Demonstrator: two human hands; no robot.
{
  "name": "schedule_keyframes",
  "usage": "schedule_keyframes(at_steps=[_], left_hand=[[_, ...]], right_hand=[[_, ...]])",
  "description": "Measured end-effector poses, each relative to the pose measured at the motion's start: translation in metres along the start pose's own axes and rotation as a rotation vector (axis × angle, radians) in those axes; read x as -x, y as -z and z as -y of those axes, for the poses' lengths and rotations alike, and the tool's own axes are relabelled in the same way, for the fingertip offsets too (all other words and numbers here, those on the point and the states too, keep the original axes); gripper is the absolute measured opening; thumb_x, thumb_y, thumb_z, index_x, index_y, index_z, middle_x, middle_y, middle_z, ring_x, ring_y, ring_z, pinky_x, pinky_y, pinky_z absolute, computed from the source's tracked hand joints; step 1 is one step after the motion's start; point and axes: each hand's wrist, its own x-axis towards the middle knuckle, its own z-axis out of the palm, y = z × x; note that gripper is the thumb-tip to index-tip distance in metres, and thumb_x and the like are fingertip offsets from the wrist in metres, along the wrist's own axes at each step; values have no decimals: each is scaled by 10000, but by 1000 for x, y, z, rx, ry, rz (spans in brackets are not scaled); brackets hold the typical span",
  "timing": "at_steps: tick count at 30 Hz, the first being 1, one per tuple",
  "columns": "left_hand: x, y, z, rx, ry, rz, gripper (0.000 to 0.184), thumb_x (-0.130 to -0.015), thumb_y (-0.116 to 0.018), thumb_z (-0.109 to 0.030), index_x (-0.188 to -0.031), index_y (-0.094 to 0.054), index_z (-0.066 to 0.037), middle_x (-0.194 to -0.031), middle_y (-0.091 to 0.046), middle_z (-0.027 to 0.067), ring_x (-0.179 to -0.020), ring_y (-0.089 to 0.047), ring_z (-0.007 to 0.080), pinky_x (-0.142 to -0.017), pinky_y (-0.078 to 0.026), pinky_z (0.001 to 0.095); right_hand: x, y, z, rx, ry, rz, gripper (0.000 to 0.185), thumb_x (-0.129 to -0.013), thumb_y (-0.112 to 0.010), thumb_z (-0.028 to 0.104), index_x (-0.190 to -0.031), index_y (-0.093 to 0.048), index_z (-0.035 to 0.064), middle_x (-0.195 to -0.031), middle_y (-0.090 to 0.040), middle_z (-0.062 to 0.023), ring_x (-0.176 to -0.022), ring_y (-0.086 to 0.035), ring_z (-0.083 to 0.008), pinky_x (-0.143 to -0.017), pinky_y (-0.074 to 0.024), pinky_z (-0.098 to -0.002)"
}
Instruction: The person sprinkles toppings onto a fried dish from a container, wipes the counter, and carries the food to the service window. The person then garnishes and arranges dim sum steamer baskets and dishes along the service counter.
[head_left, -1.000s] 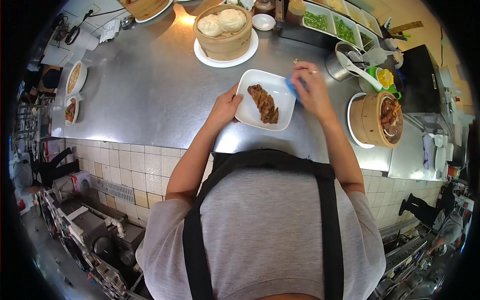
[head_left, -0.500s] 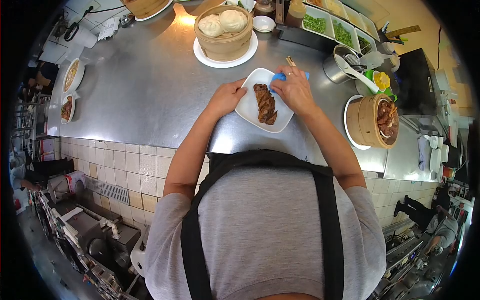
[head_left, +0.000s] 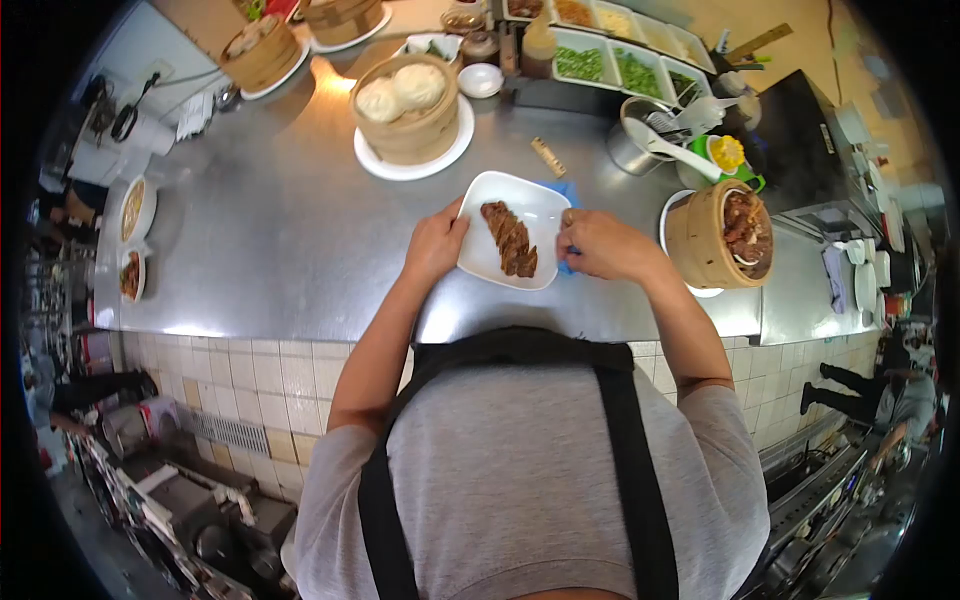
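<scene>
A white, rounded-square dish (head_left: 538, 205) bears sliced brown meat (head_left: 510, 240) laid in an overlapping row. My left hand (head_left: 437, 243) grips the dish's left rim, with the thumb on top. At the right rim, my right hand (head_left: 607, 245) has its fingers curled around a blue cloth (head_left: 563, 188), pressed against the dish's edge. Part of the cloth is hidden behind the dish and under the fingers. A small wooden-looking stick with markings (head_left: 548, 157) lies on the steel counter just beyond the dish.
A bamboo steamer with white buns (head_left: 408, 125) stands beyond my left hand. Another steamer with dark meat (head_left: 700, 240) sits at right, near a metal pot (head_left: 637, 140). Trays of chopped greens (head_left: 600, 65) line the back. Two bowls (head_left: 138, 210) are far left. People stand behind, both sides.
My right hand has moved with the blue cloth from the dish's upper right part down along its right rim. My left hand keeps its hold. The whole view has shifted.
</scene>
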Motion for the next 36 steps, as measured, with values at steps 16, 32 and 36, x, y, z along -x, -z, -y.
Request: schedule_keyframes(at_steps=[16, 32, 36], left_hand=[[21, 11, 10, 643, 344, -24, 474, -957, -477, -158, -1391, -344, -21, -832, -628, 104, -554, -588, 108, -406, -422, 196], [16, 15, 5, 455, 216, -87, 271, -920, -559, -116, -1171, -591, -18, -795, -634, 67, -590, -583, 87, -477, -438, 233], [-40, 21, -69, 50, -295, -144, 188, -874, -602, -119, -1029, -666, -34, -791, -638, 115, -658, -606, 202, -584, -464, 321]], right_hand=[[-81, 132, -257, 122, -714, -476, 189, -705, -672, 202, -864, -732, 120, -815, -687, -141, -762, -664, -265, -735, -509, -380], [-56, 169, -283, -355, -632, -708, 208, -758, -650, 268, -847, -709, 89, -665, -616, -20, -608, -542, -126, -545, -412, -272], [-58, 157, -279, -85, -584, -685, 247, -704, -624, 293, -826, -695, 91, -739, -653, -109, -687, -602, -248, -666, -472, -349]])
